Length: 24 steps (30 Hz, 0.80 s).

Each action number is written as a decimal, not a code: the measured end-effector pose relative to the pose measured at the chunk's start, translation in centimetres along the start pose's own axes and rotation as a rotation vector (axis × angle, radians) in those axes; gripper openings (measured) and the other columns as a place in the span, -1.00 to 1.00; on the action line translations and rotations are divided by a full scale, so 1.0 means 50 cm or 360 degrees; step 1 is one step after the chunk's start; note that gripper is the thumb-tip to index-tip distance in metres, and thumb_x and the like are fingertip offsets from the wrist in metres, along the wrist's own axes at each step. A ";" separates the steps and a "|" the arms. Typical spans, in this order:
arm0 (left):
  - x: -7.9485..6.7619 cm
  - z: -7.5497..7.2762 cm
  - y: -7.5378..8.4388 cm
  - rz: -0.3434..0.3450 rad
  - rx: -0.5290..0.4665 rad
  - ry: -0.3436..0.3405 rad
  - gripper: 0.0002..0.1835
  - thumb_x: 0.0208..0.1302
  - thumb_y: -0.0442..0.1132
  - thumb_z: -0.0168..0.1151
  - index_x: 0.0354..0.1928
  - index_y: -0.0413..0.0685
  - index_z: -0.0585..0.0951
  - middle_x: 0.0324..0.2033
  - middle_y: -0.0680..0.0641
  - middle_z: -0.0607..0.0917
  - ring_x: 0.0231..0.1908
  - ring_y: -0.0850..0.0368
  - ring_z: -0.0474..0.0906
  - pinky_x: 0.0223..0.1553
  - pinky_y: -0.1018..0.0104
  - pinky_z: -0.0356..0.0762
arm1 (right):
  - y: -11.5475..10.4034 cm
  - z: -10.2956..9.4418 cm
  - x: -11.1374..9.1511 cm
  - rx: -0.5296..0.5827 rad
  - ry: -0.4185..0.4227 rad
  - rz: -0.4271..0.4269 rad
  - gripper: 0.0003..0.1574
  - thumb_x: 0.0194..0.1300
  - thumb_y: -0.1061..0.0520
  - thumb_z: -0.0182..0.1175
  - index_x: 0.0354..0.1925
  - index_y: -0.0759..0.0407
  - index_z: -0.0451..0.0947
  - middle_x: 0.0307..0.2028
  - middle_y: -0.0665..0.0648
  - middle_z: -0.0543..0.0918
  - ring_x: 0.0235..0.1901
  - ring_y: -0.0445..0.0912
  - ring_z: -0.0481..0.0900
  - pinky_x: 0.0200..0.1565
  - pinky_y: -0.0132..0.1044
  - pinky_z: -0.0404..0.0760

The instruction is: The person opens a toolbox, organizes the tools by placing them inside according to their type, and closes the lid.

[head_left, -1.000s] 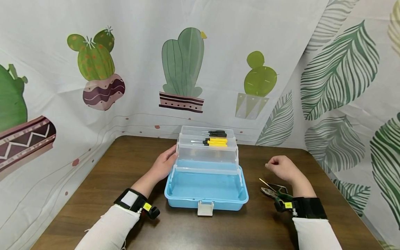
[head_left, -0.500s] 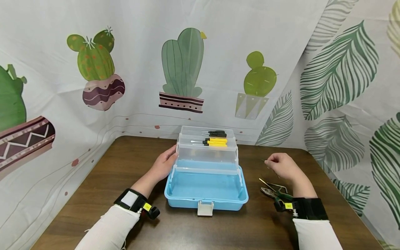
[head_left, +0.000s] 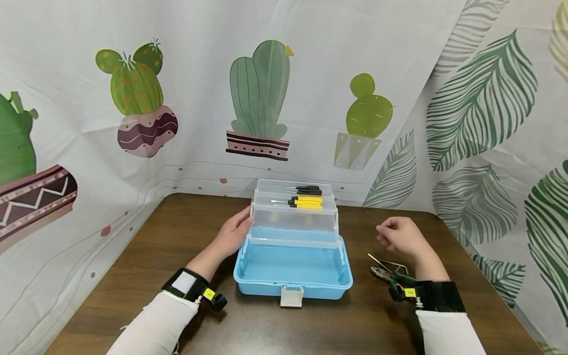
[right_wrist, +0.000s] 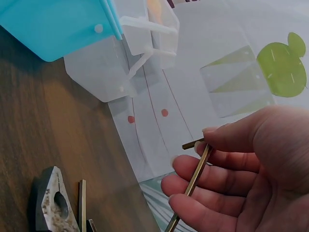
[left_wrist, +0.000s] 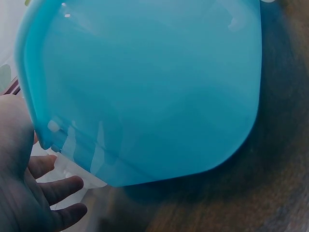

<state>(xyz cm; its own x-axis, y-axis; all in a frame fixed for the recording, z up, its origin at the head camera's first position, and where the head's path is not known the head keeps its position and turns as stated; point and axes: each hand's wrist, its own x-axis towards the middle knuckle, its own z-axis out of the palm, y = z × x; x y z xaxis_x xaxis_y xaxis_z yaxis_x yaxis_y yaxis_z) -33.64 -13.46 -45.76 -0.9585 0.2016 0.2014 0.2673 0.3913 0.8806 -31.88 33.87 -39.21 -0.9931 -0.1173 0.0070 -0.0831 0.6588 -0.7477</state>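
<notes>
In the right wrist view, my right hand [right_wrist: 227, 169] pinches a brass-coloured hex key [right_wrist: 197, 170] between thumb and fingers, its short arm pointing left. It is raised right of the blue toolbox [head_left: 293, 290], above the table. My left hand [head_left: 231, 230] rests against the side of the toolbox's clear trays [head_left: 293, 219]; its loosely spread fingers [left_wrist: 63, 188] show in the left wrist view. The toolbox stands open with its trays fanned out. Yellow-handled screwdrivers [head_left: 308, 201] and black-handled screwdrivers [head_left: 308, 190] lie in the upper trays.
Pliers [head_left: 380, 273] with green handles lie on the brown table [head_left: 199, 315] below my right hand. Beside them is another brass hex key [right_wrist: 82, 203]. A white latch [head_left: 291, 296] hangs at the toolbox's front. A printed curtain [head_left: 319, 98] stands behind the table.
My right hand has lifted slightly, and the hex key has come into view between its fingers. The left hand, toolbox and pliers stay where they were.
</notes>
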 end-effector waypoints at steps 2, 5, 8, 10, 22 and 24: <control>0.000 0.000 -0.001 0.0014 0.0002 -0.0004 -0.43 0.65 0.12 -0.14 0.60 0.32 0.19 0.57 -0.01 0.30 0.52 -0.10 0.28 0.41 -0.20 0.39 | 0.002 0.000 0.001 0.0002 0.0018 -0.0019 -0.66 0.53 0.13 0.15 -0.15 0.46 0.59 -0.39 0.23 0.71 -0.43 -0.06 0.66 -0.39 -0.12 0.74; 0.001 0.001 -0.002 0.0014 -0.0004 -0.0003 -0.43 0.64 0.12 -0.14 0.60 0.32 0.19 0.57 0.00 0.29 0.53 -0.10 0.28 0.42 -0.19 0.38 | 0.003 0.000 0.003 -0.0018 0.0039 -0.0044 -0.66 0.52 0.12 0.16 -0.13 0.45 0.61 -0.39 0.22 0.71 -0.42 -0.08 0.66 -0.37 -0.13 0.75; 0.002 0.000 -0.004 0.0007 -0.0010 -0.0007 -0.42 0.64 0.13 -0.14 0.60 0.33 0.19 0.57 0.01 0.28 0.54 -0.08 0.26 0.43 -0.18 0.36 | 0.000 0.001 0.003 -0.0038 0.0040 -0.0065 -0.67 0.52 0.12 0.17 -0.12 0.42 0.63 -0.36 0.22 0.72 -0.41 -0.14 0.64 -0.35 -0.14 0.76; 0.002 0.000 -0.005 0.0007 -0.0014 -0.0012 -0.42 0.64 0.12 -0.14 0.61 0.31 0.19 0.58 0.00 0.28 0.53 -0.10 0.26 0.43 -0.19 0.36 | -0.002 0.001 0.003 -0.0060 0.0043 -0.0082 -0.68 0.51 0.10 0.18 -0.13 0.39 0.65 -0.35 0.21 0.73 -0.41 -0.15 0.65 -0.34 -0.13 0.76; 0.001 0.001 -0.003 0.0016 -0.0009 -0.0003 -0.42 0.64 0.13 -0.13 0.61 0.33 0.19 0.57 -0.02 0.29 0.52 -0.14 0.28 0.40 -0.22 0.39 | -0.033 0.004 -0.008 -0.0245 0.0121 -0.0296 -0.71 0.48 0.02 0.24 -0.18 0.24 0.69 -0.48 0.18 0.67 -0.50 -0.13 0.57 -0.44 -0.26 0.51; -0.001 0.001 -0.002 0.0010 -0.0012 -0.0004 -0.42 0.64 0.13 -0.13 0.61 0.34 0.19 0.57 -0.02 0.29 0.52 -0.14 0.29 0.39 -0.23 0.40 | -0.039 0.006 -0.011 -0.0259 0.0137 -0.0326 -0.71 0.47 0.02 0.25 -0.18 0.25 0.70 -0.48 0.18 0.67 -0.50 -0.14 0.56 -0.44 -0.26 0.51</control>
<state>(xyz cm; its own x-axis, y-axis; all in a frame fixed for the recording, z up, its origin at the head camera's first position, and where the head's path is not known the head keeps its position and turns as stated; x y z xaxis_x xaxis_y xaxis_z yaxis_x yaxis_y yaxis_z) -33.63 -13.44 -45.89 -0.9566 0.2062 0.2061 0.2727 0.3830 0.8826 -31.16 32.43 -37.93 -0.9570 -0.2015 0.2089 -0.2884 0.7395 -0.6083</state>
